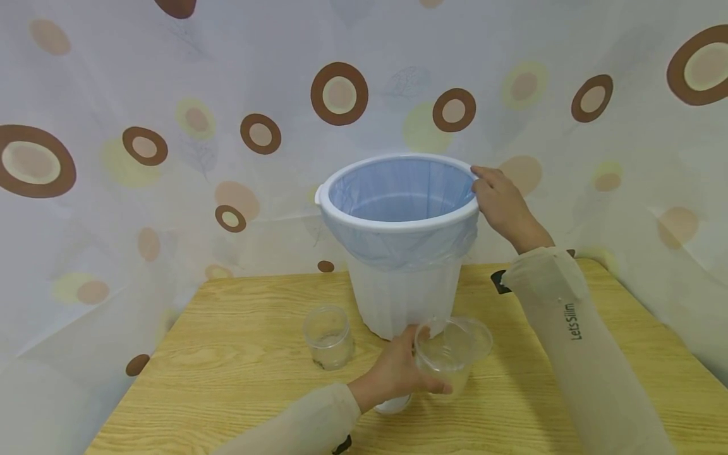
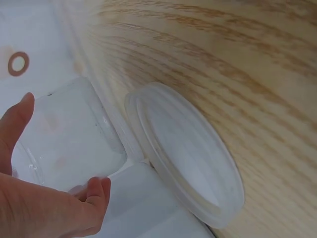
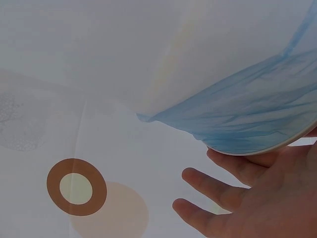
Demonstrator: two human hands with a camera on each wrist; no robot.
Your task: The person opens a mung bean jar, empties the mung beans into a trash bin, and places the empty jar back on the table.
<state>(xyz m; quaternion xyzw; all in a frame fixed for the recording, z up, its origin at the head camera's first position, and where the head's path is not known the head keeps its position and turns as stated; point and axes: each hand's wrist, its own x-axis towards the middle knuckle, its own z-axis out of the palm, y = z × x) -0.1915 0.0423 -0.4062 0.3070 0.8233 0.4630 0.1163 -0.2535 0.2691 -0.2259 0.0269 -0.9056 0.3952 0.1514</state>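
Note:
My left hand (image 1: 400, 370) grips a clear plastic cup (image 1: 443, 360), thumb and fingers spread round its side, in front of a white trash bin (image 1: 404, 291). The left wrist view shows this cup (image 2: 74, 134) with nothing plainly visible inside. A round translucent lid (image 2: 198, 153) lies on the table close to it. In the head view, a pale lid (image 1: 392, 404) shows partly below the left wrist. My right hand (image 1: 503, 205) holds the bin's right rim, its other fingers (image 3: 213, 186) spread outside. A blue bag (image 1: 398, 189) lines the bin and folds over the rim.
Left of the bin, a second clear container (image 1: 328, 338) stands on the wooden table (image 1: 250, 354), with small dark bits near its base. A clear round piece (image 1: 479, 338) shows right behind the held cup. A patterned wall covering (image 1: 261, 69) hangs behind the table.

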